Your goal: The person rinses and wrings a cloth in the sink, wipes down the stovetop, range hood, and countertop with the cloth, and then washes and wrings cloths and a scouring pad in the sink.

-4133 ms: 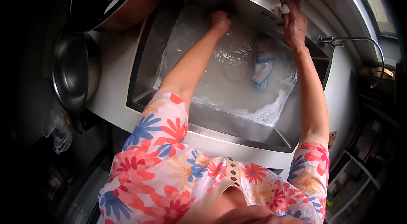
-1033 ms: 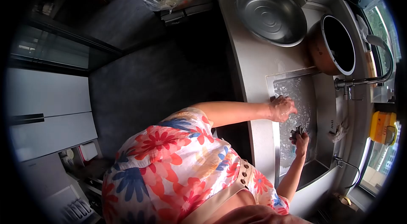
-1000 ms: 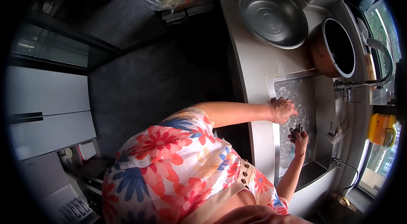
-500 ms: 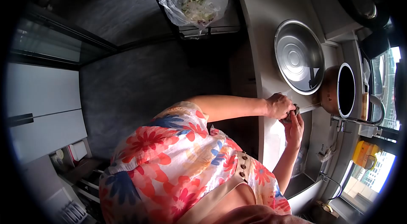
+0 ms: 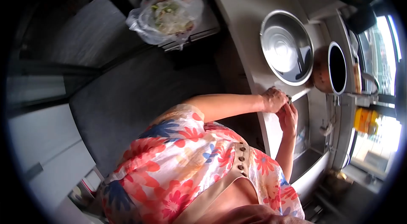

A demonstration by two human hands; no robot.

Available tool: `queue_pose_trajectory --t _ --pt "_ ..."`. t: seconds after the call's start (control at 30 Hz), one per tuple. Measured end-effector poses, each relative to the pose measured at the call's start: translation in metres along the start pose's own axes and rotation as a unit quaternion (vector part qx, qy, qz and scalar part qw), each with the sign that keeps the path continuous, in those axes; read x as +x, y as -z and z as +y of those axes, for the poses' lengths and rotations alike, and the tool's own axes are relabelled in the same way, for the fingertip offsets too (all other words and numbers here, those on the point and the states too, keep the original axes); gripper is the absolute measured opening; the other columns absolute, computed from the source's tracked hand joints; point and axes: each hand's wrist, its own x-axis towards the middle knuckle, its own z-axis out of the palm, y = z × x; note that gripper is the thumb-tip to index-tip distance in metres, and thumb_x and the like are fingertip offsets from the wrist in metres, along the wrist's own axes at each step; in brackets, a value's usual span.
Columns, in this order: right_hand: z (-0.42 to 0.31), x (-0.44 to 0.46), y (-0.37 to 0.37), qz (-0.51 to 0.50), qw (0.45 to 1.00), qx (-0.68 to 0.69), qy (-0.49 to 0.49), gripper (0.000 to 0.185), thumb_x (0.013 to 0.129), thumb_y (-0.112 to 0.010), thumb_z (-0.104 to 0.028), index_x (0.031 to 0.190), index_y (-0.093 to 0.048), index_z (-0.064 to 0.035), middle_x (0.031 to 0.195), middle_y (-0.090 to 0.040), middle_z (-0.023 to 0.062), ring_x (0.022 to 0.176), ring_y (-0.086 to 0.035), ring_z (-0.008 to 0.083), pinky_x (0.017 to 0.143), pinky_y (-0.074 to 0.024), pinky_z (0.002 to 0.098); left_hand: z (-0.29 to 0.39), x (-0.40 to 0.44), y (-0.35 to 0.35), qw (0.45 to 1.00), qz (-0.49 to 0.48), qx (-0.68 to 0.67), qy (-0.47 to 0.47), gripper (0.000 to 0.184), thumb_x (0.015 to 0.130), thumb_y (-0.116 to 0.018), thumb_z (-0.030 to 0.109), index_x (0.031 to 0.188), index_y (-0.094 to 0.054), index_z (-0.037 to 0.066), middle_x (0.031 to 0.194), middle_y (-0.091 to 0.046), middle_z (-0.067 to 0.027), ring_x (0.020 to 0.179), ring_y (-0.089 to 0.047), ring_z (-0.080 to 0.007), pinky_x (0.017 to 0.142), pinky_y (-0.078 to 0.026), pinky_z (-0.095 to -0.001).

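My left hand (image 5: 274,99) is closed, its fingers bent around a small dark greenish-grey item (image 5: 289,99) at the inner edge of the sink. Just below it, my right hand (image 5: 288,117) meets the same item with its fingertips raised and pinched against it. The item is mostly covered by my fingers, so its kind cannot be made out. Close by on the counter sits a wide stainless steel basin (image 5: 285,48) with a shiny inside. The sink (image 5: 303,133) lies under and beyond my right hand.
A brown pot with a dark inside (image 5: 328,69) stands beside the basin, near the tap (image 5: 371,82). A yellow container (image 5: 366,121) is by the window. A clear plastic bag of food scraps (image 5: 169,16) rests past the counter's end. Glass doors are at left.
The view has turned and shifted, so the basin, pot and bag appear displaced. Both hands stay together at the sink edge, with the small item turned slightly between the fingers.
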Motion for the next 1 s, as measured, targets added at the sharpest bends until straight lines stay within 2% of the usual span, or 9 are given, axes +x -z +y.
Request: queue_pose_trajectory --t 0.13,0.2,0.33,0.57,0.63,0.8,0.83,0.87,1.0 --pt "-0.005 -0.008 0.019 0.008 1.000 -0.028 -0.001 0.021 0.091 -0.047 -0.014 0.105 -0.048 0.0002 0.093 -0.060 0.0097 0.078 -0.063 0.0199 0.067 -0.0532 0.0301 0.001 0.010 -0.014 0.998 0.048 -0.042 -0.016 0.012 0.071 -0.057 0.015 0.081 -0.059 0.009 0.080 -0.061 -0.0107 0.081 -0.060 -0.0292 0.074 -0.045 -0.0408" --pt "-0.007 -0.014 0.018 0.020 0.999 -0.039 0.003 0.028 0.091 -0.047 -0.016 0.113 -0.046 0.0007 0.096 -0.060 0.0113 0.079 -0.064 0.0212 0.064 -0.0529 0.0278 -0.005 0.013 -0.018 0.995 0.074 -0.057 -0.030 0.017 0.070 -0.055 0.010 0.086 -0.062 0.009 0.078 -0.061 -0.0108 0.076 -0.060 -0.0300 0.070 -0.048 -0.0397" --pt "-0.004 -0.027 0.034 0.089 0.996 -0.018 0.006 0.042 0.091 -0.046 -0.018 0.125 -0.035 0.0044 0.101 -0.060 0.0169 0.083 -0.064 0.0248 0.062 -0.0524 0.0272 -0.003 0.016 -0.014 0.994 0.095 -0.026 -0.043 0.024 0.069 -0.053 0.004 0.091 -0.061 0.008 0.081 -0.061 -0.0116 0.076 -0.060 -0.0303 0.070 -0.048 -0.0384" --pt "0.003 -0.063 0.100 0.155 0.987 0.037 0.017 0.040 0.090 -0.049 -0.016 0.122 -0.039 0.0042 0.099 -0.060 0.0155 0.084 -0.064 0.0235 0.063 -0.0516 0.0272 -0.013 0.028 -0.020 0.990 0.122 -0.012 -0.066 0.033 0.069 -0.050 -0.003 0.100 -0.058 0.005 0.093 -0.059 -0.0138 0.085 -0.057 -0.0322 0.075 -0.046 -0.0372" --pt "0.000 -0.065 0.192 0.156 0.986 0.055 0.012 0.039 0.090 -0.049 -0.017 0.122 -0.040 0.0034 0.099 -0.059 0.0140 0.084 -0.063 0.0223 0.063 -0.0510 0.0265 0.014 0.068 -0.070 0.991 0.102 0.030 -0.075 0.032 0.070 -0.050 -0.001 0.100 -0.058 0.005 0.092 -0.058 -0.0133 0.083 -0.056 -0.0313 0.074 -0.045 -0.0370" --pt "0.009 -0.065 0.242 0.229 0.973 -0.015 -0.027 0.036 0.091 -0.048 -0.020 0.121 -0.043 0.0003 0.101 -0.059 0.0112 0.085 -0.063 0.0195 0.064 -0.0491 0.0249 0.017 0.052 -0.050 0.995 0.075 -0.005 -0.065 0.034 0.069 -0.051 0.000 0.102 -0.058 0.004 0.087 -0.057 -0.0137 0.077 -0.056 -0.0296 0.069 -0.045 -0.0339" --pt "0.016 -0.063 0.260 0.241 0.969 -0.027 -0.040 0.037 0.090 -0.048 -0.021 0.120 -0.044 0.0000 0.102 -0.060 0.0104 0.085 -0.063 0.0193 0.065 -0.0488 0.0253 0.017 0.047 -0.044 0.997 0.064 -0.018 -0.032 0.032 0.070 -0.052 0.001 0.102 -0.058 0.004 0.086 -0.057 -0.0129 0.077 -0.056 -0.0294 0.069 -0.045 -0.0341" --pt "0.020 -0.055 0.337 0.238 0.970 -0.035 -0.044 0.037 0.090 -0.048 -0.021 0.120 -0.044 -0.0001 0.100 -0.060 0.0100 0.085 -0.063 0.0200 0.065 -0.0491 0.0270 0.042 0.071 -0.078 0.998 0.056 -0.004 0.002 0.030 0.072 -0.053 0.001 0.101 -0.058 0.004 0.085 -0.058 -0.0122 0.076 -0.057 -0.0292 0.069 -0.045 -0.0343" --pt "0.057 -0.050 0.398 0.313 0.936 -0.091 -0.134 0.035 0.088 -0.049 -0.020 0.119 -0.046 -0.0045 0.098 -0.061 0.0087 0.082 -0.064 0.0200 0.063 -0.0487 0.0309 0.021 0.038 -0.051 0.987 0.105 -0.072 0.095 0.026 0.078 -0.056 0.002 0.103 -0.058 0.001 0.083 -0.060 -0.0108 0.074 -0.060 -0.0189 0.067 -0.046 -0.0264"
